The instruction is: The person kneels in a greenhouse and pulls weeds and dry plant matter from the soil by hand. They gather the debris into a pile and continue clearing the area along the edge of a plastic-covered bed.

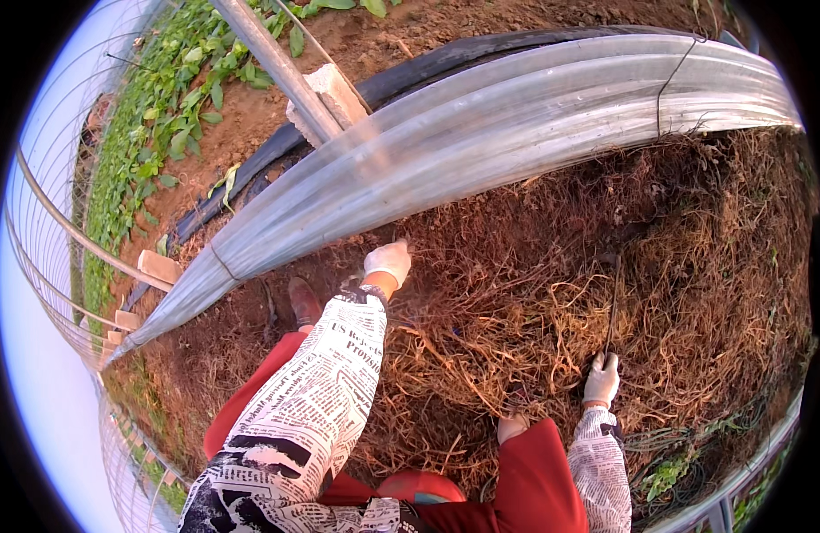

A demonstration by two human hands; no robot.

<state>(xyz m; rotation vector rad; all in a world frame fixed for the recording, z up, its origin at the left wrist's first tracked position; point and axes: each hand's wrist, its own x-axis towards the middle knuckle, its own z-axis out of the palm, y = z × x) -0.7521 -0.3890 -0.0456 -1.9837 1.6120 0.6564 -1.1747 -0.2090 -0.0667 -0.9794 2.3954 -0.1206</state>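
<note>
My left hand (388, 262), in a white glove, is curled near the lower edge of the rolled clear plastic film (410, 160). Whether its fingers hold anything is hidden. Farther right and closer to my body, my right hand (602, 381), also gloved, grips a thin dark rod-like handle (614, 300). This handle runs away from me to a dark end (608, 258) among the stalks, whose shape is hard to make out. Dry brown stalks and roots (516, 326) cover the ground between and around both hands.
Metal poles (276, 66) rise past a pale block (333, 96) beyond the film. Black plastic sheeting (463, 56) edges brown soil and leafy green plants (177, 100). Thin cords (676, 436) and a curved metal rail (736, 476) lie at lower right. My shoe (304, 300) rests at left.
</note>
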